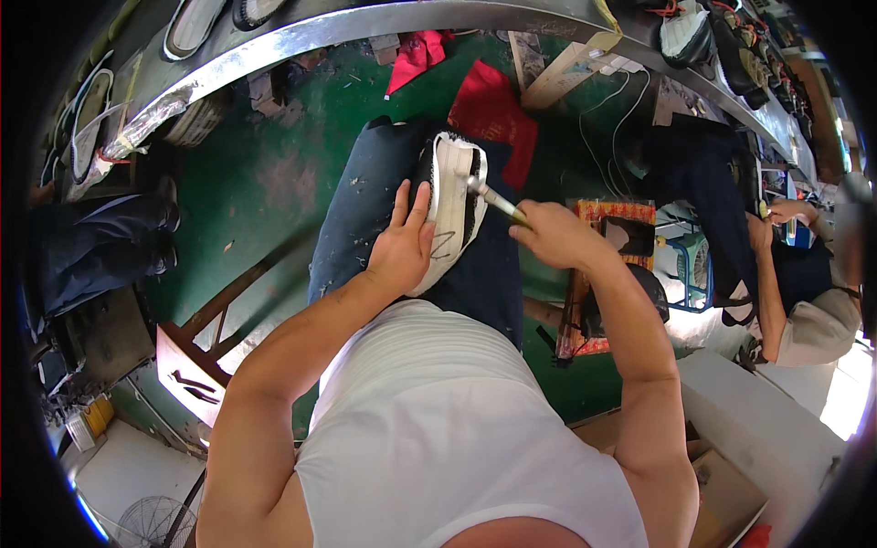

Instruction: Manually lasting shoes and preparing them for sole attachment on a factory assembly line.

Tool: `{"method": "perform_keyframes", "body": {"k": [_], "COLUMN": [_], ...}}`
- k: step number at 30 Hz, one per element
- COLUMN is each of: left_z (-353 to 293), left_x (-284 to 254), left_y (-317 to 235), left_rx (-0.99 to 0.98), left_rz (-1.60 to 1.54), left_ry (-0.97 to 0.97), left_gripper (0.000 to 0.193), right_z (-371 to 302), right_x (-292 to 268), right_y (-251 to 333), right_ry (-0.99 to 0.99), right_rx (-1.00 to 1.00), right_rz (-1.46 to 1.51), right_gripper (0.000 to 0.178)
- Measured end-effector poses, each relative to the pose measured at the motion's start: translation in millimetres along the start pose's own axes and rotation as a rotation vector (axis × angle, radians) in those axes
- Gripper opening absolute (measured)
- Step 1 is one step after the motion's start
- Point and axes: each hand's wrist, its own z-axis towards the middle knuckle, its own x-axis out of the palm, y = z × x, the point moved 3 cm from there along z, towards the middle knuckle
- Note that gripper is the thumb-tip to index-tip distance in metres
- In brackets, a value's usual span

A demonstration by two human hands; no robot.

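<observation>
A shoe [451,211] lies sole side up on my lap, its underside whitish with a dark line drawn near the lower end and a dark upper showing at the edges. Along the shoe's left side rests my left hand [403,239], fingers stretched out and apart, with the fingertips and thumb touching its edge. In my right hand [554,234] is the handle of a small hammer [494,197], fingers closed round it. Its greyish head is over the right edge of the sole; whether it touches cannot be made out. Dark blue cloth [358,215] covers my legs beneath the shoe.
A metal-edged bench [365,20] curves across the far side, bearing several shoes [685,35]. Red cloths [494,110] lie on the green floor [260,173]. At the right, a co-worker's arms [773,290] are visible near a blue-framed stool [692,274]; another person's legs [100,247] show at left.
</observation>
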Motion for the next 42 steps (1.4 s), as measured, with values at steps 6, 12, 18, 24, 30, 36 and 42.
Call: {"method": "perform_keyframes", "body": {"k": [6,12,18,24,30,36,42], "left_z": [5,18,-23,-14,15,89,-7], "left_x": [-8,-24,-25,-55,-167,-104,-39], "left_y": [-6,-29,-18,-25,-69,-73,-7], "left_rx": [0.000,-0.110,-0.104,-0.271,0.169,-0.148,0.135], "left_rz": [-0.004,0.103,-0.172,-0.188,-0.484,-0.244,-0.170], "left_ry": [0.058,0.282,0.225,0.326,0.015,0.176,-0.269], "left_gripper": [0.058,0.058,0.090,0.103,0.079,0.080,0.040], "right_z": [2,37,21,-13,-38,-48,-60], "right_x": [-23,5,24,67,77,79,50], "right_y": [8,19,2,-24,-32,-27,11], "right_ry": [-0.046,-0.309,-0.147,-0.282,-0.392,-0.383,-0.059], "right_rx": [-0.029,-0.193,-0.093,0.099,0.133,-0.011,-0.054], "right_rz": [0.167,0.216,0.060,0.874,1.156,1.085,0.564], "right_gripper": [0.030,0.037,0.043,0.045,0.038,0.025,0.034]}}
